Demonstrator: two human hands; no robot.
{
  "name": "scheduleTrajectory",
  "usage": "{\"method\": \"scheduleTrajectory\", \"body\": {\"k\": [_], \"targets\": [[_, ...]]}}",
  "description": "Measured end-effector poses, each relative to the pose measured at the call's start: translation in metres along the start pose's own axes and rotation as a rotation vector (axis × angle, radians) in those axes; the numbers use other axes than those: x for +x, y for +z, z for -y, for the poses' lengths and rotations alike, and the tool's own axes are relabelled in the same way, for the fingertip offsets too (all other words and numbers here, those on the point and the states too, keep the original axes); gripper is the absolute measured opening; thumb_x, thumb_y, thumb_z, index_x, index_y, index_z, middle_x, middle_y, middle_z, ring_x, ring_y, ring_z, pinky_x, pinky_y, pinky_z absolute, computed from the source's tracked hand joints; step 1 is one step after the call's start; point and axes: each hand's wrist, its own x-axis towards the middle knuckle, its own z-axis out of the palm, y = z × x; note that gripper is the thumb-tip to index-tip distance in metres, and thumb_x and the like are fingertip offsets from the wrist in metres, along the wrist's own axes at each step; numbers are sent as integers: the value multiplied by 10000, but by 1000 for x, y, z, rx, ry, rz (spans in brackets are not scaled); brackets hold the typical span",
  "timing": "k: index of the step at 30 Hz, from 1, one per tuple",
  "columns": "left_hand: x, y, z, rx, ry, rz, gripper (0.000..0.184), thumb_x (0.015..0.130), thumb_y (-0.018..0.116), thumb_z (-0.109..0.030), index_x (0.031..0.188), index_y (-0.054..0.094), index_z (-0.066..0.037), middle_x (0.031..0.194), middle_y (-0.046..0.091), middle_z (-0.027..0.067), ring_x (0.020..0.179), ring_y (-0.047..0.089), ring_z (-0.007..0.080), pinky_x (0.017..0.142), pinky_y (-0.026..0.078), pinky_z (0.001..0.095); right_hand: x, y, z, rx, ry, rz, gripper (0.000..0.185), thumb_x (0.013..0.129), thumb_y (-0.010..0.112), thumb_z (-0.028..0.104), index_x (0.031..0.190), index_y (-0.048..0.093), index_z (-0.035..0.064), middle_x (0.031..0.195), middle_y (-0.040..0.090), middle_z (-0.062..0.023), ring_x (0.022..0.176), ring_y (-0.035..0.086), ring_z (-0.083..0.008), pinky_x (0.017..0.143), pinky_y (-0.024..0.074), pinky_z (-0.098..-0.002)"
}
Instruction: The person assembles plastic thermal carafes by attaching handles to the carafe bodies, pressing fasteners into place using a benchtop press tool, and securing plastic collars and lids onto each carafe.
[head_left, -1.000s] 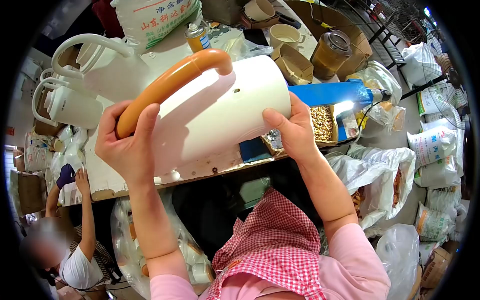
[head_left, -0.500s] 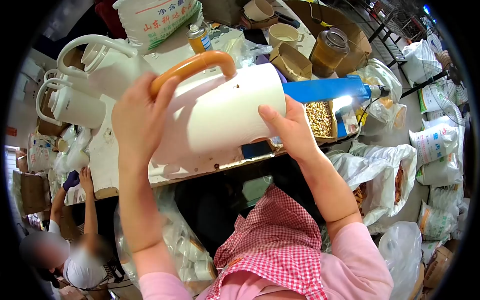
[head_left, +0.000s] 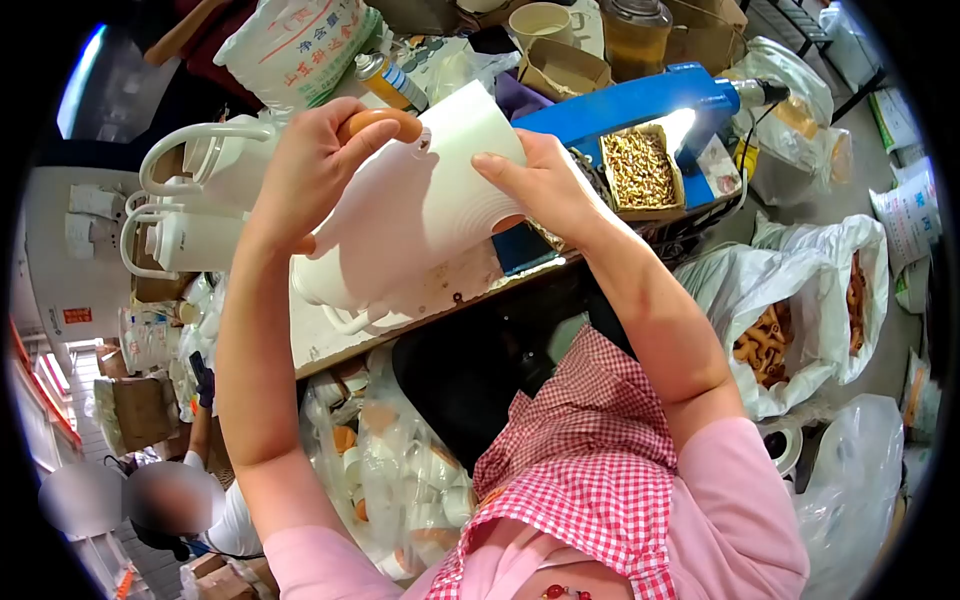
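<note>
White jug [head_left: 425, 195] above the table [head_left: 455, 272], near its front edge [head_left: 440, 309]

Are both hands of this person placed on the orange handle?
No, only the left hand grips the orange handle; the right hand holds the white cylindrical body near its end.

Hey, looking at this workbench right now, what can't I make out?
In the current head view:
- Middle of the orange handle: covered by the left hand.
- Right hand fingertips, apart from the thumb: hidden by the white cylinder.
- Top of the glass jar: cut off by the upper picture edge.
- Count of the brass-coloured pieces: too small and heaped together.
</note>
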Motion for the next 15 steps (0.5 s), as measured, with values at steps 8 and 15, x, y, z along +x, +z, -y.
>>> {"method": "scheduleTrajectory", "body": {"k": [8,15], "targets": [[-2,-1,-4,-22,-37,92,328,969,688,-299,967,670,29,739,597,15,675,491,94,611,426,267,2,-4,-1,-31,14,30,424,961,625,321,1221,629,-13,1053,709,-120,889,708,-192,580,623,-335],[-3,2,-1,-85,20,69,304,960,704,-290,941,670,12,737,601,7,683,519,81,602,441,262,7,-5,-6,-2,-18,48,394,970,615,309,1223,635,7,1042,709,-110,903,698,-183,567,613,-327]]}}
